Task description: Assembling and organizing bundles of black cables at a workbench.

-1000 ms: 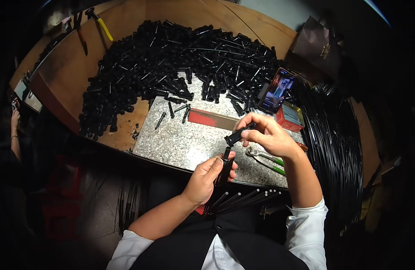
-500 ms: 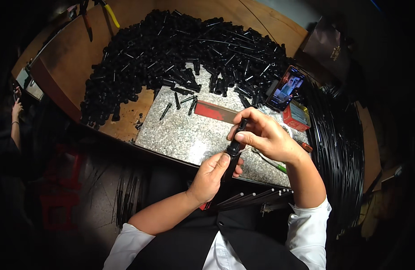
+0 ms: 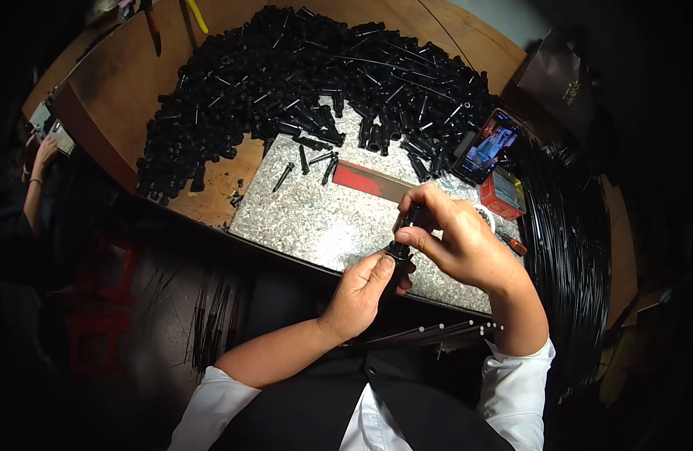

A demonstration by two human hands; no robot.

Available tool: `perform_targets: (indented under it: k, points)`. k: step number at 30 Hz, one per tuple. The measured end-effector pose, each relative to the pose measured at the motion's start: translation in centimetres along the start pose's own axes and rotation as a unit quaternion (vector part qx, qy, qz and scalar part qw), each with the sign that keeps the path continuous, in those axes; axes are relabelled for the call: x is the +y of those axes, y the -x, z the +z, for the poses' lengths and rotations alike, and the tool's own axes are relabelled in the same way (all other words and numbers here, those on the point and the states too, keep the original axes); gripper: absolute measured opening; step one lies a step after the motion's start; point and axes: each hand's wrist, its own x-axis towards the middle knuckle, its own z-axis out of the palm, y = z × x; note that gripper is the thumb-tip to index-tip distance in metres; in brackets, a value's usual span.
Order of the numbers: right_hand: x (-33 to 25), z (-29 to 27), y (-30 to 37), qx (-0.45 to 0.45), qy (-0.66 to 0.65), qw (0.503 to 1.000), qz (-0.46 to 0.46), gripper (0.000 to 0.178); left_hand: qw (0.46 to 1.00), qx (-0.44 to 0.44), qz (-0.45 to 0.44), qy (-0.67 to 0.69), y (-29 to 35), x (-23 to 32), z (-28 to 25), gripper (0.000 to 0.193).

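Just above the front edge of the granite slab (image 3: 286, 218), my left hand (image 3: 354, 297) is wrapped round a black tubular part (image 3: 397, 254) with a collar at its top. My right hand (image 3: 463, 244) pinches the upper end between thumb and fingers. Whether that upper end is a separate piece cannot be made out, since the fingers cover much of it. Beyond my hands lies a flat red and brown bar (image 3: 369, 181). Several slim black pieces (image 3: 284, 177) lie to its left on the slab.
A large heap of black tubular parts (image 3: 233, 98) covers the back. On the right are a propped phone (image 3: 488, 146), a red box (image 3: 501, 198), a screwdriver (image 3: 515, 245) and a bundle of long black rods (image 3: 568, 263). Another person's hand (image 3: 45, 152) shows far left.
My right hand has shifted slightly right, and the held part stands more upright. The whole view has shifted a little. At far left, the other person's hand has moved up.
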Motion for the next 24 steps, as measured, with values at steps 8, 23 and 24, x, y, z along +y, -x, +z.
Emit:
perform_targets:
  k: [8, 23, 24]
  points:
    - [2.3, 2.1, 0.5, 0.032, -0.247, 0.966, 0.072, 0.024, 0.999, -0.002, -0.026, 0.034, -0.2, -0.1, -0.4, 0.041]
    - [3.3, 3.2, 2.7, 0.039, -0.093, 0.995, -0.019, 0.04, 0.993, 0.032, -0.073, 0.088, -0.4, 0.6, -0.4, 0.035]
    - [3.2, 3.0, 2.7, 0.009, -0.097, 0.995, 0.007, 0.035, 0.993, 0.021, -0.057, 0.105, -0.5, 0.1, -0.5, 0.035]
